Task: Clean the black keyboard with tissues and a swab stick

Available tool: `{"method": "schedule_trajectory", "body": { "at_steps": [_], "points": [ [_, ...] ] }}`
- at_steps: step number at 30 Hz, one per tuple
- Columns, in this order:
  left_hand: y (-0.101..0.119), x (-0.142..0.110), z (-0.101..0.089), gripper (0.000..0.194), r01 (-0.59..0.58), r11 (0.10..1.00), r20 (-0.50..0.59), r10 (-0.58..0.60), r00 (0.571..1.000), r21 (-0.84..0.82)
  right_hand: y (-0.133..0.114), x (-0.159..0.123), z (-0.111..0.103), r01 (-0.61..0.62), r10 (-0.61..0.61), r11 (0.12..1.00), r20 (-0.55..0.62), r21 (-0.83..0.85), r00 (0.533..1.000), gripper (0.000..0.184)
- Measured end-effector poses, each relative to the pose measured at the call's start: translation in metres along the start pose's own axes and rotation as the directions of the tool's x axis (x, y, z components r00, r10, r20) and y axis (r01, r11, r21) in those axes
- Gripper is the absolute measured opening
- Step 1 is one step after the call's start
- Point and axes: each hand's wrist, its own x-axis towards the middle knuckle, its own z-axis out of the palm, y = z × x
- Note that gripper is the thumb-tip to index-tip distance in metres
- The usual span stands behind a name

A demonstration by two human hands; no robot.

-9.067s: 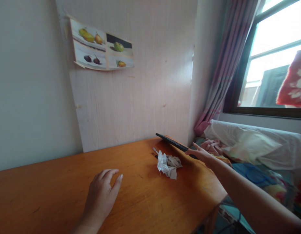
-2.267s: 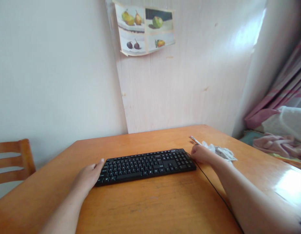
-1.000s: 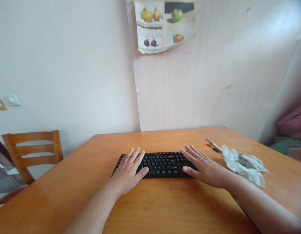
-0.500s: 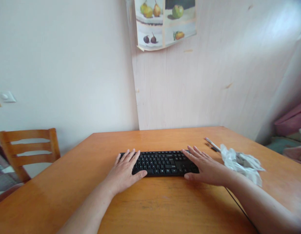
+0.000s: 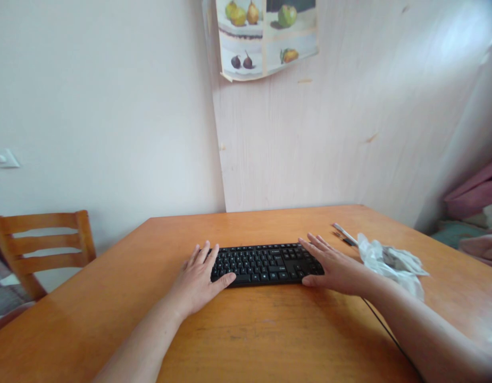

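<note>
A black keyboard (image 5: 265, 263) lies flat on the orange wooden table (image 5: 246, 330), roughly in the middle. My left hand (image 5: 198, 276) rests flat over its left end, fingers stretched out and apart. At the keyboard's right end my right hand (image 5: 333, 265) lies flat too, fingers spread, thumb at the front edge. Neither hand holds anything. A thin black cable (image 5: 383, 327) runs from the keyboard toward the table's near right edge, beside my right forearm.
Crumpled white paper (image 5: 391, 261) and a pen (image 5: 343, 233) lie right of the keyboard. A wooden chair (image 5: 42, 247) stands at the table's left. A pale panel with a fruit poster (image 5: 265, 37) leans against the wall behind. Bedding (image 5: 477, 239) shows far right.
Nine seconds ago the keyboard was tilted up at the table's far right corner; it now lies centred. Over the last second both hands slid outward to its ends.
</note>
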Motion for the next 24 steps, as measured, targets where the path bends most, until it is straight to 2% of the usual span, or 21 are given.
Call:
{"method": "schedule_trajectory", "body": {
  "at_steps": [4,8,13,24],
  "points": [
    [0.002,-0.002,0.0,0.102,-0.011,1.0,-0.014,0.011,1.0,-0.007,0.003,0.0,0.001,-0.026,0.026,1.0,-0.001,0.017,1.0,0.104],
    [0.006,-0.003,-0.001,0.098,-0.015,1.0,-0.015,0.015,1.0,0.024,0.002,-0.001,0.002,0.009,-0.009,1.0,-0.031,-0.009,0.999,0.101],
    [0.015,-0.005,-0.004,0.091,-0.105,0.993,-0.056,0.108,0.993,0.059,-0.009,-0.002,-0.001,0.051,-0.053,0.998,-0.103,-0.024,0.993,0.095],
    [0.015,-0.008,-0.005,0.087,-0.195,0.979,-0.009,0.195,0.981,0.054,-0.017,-0.003,-0.005,0.049,-0.05,0.999,-0.043,-0.023,0.998,0.095]
  ]
}}
